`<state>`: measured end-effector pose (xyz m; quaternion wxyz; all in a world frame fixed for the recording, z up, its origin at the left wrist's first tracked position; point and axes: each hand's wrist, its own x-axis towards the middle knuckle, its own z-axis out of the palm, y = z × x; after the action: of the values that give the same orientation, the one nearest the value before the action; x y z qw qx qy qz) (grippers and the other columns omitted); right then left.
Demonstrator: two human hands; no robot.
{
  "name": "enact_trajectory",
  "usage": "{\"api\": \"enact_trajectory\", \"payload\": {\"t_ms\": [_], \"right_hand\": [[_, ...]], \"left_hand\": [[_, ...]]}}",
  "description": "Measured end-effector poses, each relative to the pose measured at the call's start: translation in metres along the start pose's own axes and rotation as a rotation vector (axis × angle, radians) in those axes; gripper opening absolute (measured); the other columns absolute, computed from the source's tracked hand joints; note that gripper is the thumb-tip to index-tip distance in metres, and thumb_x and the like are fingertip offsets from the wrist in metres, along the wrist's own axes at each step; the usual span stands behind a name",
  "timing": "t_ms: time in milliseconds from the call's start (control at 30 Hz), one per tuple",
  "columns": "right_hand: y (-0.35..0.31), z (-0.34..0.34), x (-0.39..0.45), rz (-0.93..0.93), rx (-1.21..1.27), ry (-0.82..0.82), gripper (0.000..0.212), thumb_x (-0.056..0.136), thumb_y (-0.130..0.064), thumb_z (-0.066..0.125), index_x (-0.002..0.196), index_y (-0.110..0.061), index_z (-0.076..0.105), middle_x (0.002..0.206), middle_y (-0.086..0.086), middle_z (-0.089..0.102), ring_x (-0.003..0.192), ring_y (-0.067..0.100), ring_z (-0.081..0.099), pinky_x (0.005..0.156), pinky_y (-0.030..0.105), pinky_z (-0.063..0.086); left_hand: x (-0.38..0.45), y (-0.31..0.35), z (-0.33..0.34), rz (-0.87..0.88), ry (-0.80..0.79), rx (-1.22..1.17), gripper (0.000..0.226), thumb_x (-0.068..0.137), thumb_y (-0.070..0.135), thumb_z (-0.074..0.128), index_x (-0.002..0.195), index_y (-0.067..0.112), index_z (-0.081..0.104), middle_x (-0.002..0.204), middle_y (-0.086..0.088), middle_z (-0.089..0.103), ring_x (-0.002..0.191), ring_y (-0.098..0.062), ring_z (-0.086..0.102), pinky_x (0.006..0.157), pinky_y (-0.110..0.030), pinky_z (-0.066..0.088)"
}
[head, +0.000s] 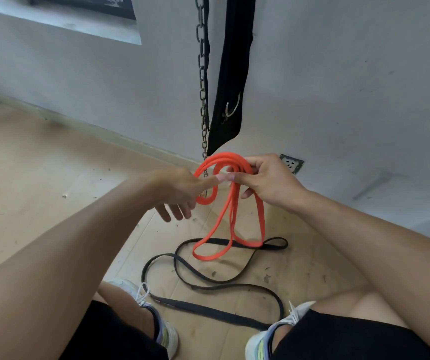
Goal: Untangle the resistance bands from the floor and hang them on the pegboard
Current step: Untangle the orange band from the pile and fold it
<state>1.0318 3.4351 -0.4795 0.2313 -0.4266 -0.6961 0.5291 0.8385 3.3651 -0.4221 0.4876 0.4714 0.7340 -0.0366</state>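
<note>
Left hand (180, 189) sits at centre frame, forefinger straight and pointing right, its tip poked into the coiled top of the orange band (230, 203); the other fingers (175, 213) hang loosely spread below, holding nothing. Orange band is lifted clear of the floor at its upper end: several turns bunched in a coil between the two hands, two long loops hanging straight down from it, their lower ends brushing or just over the black band (208, 281); cannot tell which. Long axis of the hanging part runs near vertical in the head view, toward the person's feet. Right hand (266, 183) pinches the coil from the right, thumb on top, fingers curled round the strands beneath. So the coil lies directly right of the left forefinger and left of the right palm, both hands touching it, right hand carrying the weight. Judgement: the next move turns on the left forefinger hooking one turn and drawing it leftward, away from the right-hand pinch, to open the coil. Black band lies slack on the floor (40, 178) in wide curves between the shoes, untouched. Chain (202, 74) and black strap (230, 74) hang on the wall behind. No pegboard in view.
</note>
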Motion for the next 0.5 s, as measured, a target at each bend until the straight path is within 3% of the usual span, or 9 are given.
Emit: {"api": "enact_trajectory", "payload": {"t_ms": [67, 100, 233, 300, 400, 500], "right_hand": [[-0.001, 0.001, -0.001, -0.006, 0.027, 0.034, 0.014, 0.091, -0.021, 0.079, 0.103, -0.014, 0.081, 0.087, 0.002, 0.079, 0.083, 0.021, 0.077, 0.065, 0.027, 0.063], [-0.002, 0.001, -0.003, -0.004, 0.053, 0.049, 0.013, 0.091, -0.020, 0.079, 0.102, -0.015, 0.080, 0.089, 0.003, 0.080, 0.085, 0.021, 0.078, 0.064, 0.025, 0.063], [-0.005, 0.001, -0.006, 0.004, 0.105, 0.065, 0.014, 0.091, -0.024, 0.078, 0.104, -0.019, 0.078, 0.091, 0.001, 0.080, 0.087, 0.016, 0.079, 0.064, 0.025, 0.062], [-0.005, 0.002, -0.006, 0.001, 0.102, 0.049, 0.015, 0.093, -0.023, 0.077, 0.106, -0.018, 0.079, 0.092, 0.002, 0.080, 0.088, 0.015, 0.078, 0.065, 0.025, 0.062], [-0.007, 0.003, -0.008, 0.003, 0.127, 0.027, 0.012, 0.093, -0.020, 0.077, 0.104, -0.016, 0.080, 0.092, 0.006, 0.081, 0.088, 0.018, 0.079, 0.063, 0.025, 0.062], [-0.011, 0.000, -0.010, 0.003, 0.168, 0.013, 0.013, 0.094, -0.019, 0.075, 0.107, -0.017, 0.079, 0.094, 0.003, 0.081, 0.090, 0.016, 0.079, 0.063, 0.024, 0.062]], "left_hand": [[-0.001, 0.002, 0.006, 0.027, -0.025, -0.003, 0.094, 0.084, 0.085, 0.033, 0.114, 0.001, 0.065, 0.103, -0.010, 0.075, 0.099, -0.027, 0.072, 0.086, -0.046, 0.061], [0.001, 0.003, 0.009, 0.050, -0.011, -0.018, 0.093, 0.086, 0.083, 0.033, 0.122, 0.003, 0.065, 0.109, -0.009, 0.074, 0.102, -0.027, 0.071, 0.088, -0.046, 0.060], [0.013, 0.006, 0.023, 0.337, 0.236, -0.125, 0.071, 0.096, 0.072, 0.037, 0.146, 0.025, 0.053, 0.144, 0.002, 0.059, 0.131, -0.020, 0.055, 0.110, -0.040, 0.044], [0.016, 0.011, 0.027, 0.457, 0.304, -0.293, 0.048, 0.102, 0.055, 0.045, 0.136, 0.026, 0.063, 0.132, 0.007, 0.067, 0.124, -0.013, 0.059, 0.105, -0.033, 0.045], [0.017, 0.019, 0.031, 0.518, 0.396, -0.470, 0.025, 0.103, 0.038, 0.055, 0.101, 0.025, 0.076, 0.100, 0.008, 0.075, 0.100, -0.009, 0.069, 0.093, -0.033, 0.056], [0.019, 0.018, 0.033, 0.566, 0.462, -0.558, 0.025, 0.099, 0.035, 0.064, 0.084, 0.021, 0.079, 0.090, -0.008, 0.076, 0.094, -0.029, 0.072, 0.090, -0.050, 0.059]]}}
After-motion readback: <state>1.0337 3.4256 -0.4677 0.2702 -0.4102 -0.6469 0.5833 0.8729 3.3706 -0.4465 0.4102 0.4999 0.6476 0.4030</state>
